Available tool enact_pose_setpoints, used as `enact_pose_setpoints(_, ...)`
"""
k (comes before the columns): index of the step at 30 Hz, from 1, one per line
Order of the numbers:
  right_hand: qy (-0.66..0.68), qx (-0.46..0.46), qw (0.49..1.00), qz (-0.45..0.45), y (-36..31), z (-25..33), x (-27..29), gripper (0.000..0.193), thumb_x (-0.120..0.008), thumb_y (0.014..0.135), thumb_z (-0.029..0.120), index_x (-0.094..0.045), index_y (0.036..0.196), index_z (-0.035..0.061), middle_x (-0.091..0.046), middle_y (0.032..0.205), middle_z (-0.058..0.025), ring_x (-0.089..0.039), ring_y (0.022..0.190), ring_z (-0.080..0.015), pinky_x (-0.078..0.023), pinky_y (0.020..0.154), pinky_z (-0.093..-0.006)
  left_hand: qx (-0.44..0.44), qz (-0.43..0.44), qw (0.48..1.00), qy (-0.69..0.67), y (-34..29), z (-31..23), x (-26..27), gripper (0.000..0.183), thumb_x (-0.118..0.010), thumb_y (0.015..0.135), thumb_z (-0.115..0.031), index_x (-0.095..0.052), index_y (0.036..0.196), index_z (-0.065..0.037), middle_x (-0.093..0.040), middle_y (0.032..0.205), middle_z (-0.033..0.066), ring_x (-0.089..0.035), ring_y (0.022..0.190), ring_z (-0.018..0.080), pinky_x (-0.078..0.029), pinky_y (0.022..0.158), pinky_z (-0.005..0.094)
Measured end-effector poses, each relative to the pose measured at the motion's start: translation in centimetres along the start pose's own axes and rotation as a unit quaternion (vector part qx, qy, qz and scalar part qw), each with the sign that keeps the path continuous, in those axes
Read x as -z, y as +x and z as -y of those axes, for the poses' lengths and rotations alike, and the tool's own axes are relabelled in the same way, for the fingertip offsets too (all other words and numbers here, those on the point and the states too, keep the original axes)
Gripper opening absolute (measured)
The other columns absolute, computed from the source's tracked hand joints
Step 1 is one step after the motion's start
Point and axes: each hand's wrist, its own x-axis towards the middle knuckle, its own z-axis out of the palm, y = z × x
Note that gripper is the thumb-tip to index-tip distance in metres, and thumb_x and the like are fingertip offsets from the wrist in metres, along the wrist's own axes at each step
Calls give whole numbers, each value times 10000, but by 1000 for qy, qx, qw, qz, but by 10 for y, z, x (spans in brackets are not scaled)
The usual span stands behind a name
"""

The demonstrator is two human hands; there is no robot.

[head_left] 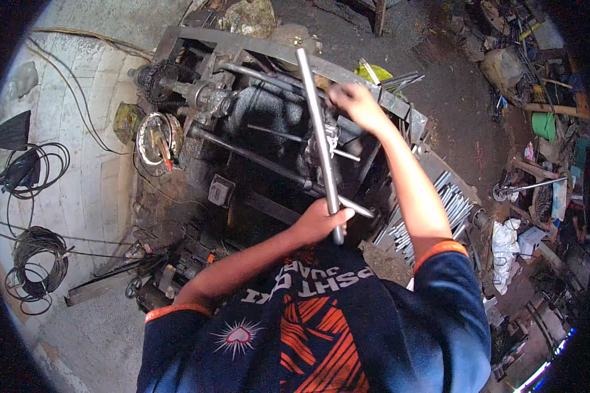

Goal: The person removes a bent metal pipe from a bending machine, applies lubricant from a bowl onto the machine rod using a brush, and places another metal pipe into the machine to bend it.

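My left hand (316, 221) is closed round a long shiny metal rod (316, 124) near its lower end. The rod slants up and slightly left over a greasy machine with a metal frame (259, 46). My right hand (355, 106) is beyond the rod's middle and to its right, above the machine's right part. Its fingers are bent but smeared by motion, so whether they hold anything does not show. Beneath the rod sits a metal clamp-like part (321, 145) with a short bar (346, 155) sticking out. Two dark guide bars (249, 156) run across the machine.
A bundle of thin metal rods (432, 213) lies right of the machine. On the left are a round paint-smeared tub (158, 139) and coils of black cable (39, 259). A large stone (249, 18) sits behind the frame. Scrap and a green container (543, 126) crowd the far right.
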Motion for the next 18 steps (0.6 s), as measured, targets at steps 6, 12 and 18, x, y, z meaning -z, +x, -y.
enact_pose_setpoints(6,-178,-40,983,15,-109,-48,-46,229,-519,884,153,-639,986,-14,-648,969,-221,-615,957,-390,-480,857,-463,-135,199,848,473,-4,-15,10,509,-621,868,-340,-473,1220,-4,-574,1137,241,-542,1099,403,-410,970,444)
enact_pose_setpoints(12,-280,-8,948,-152,-151,-130,-84,240,-541,874,225,-659,1018,74,-646,998,-200,-616,946,-375,-498,822,-456,-274,174,874,362,139,-40,-26,280,-622,817,-195,-559,990,16,-613,880,137,-574,804,177,-469,686,332)
enact_pose_setpoints(18,-325,-66,943,21,-139,-38,-51,217,-562,838,189,-674,970,57,-646,822,-209,-638,789,-373,-514,721,-460,-163,-346,891,246,70,-147,92,651,-590,893,-404,-400,1322,46,-577,1231,190,-513,1178,311,-419,966,369)
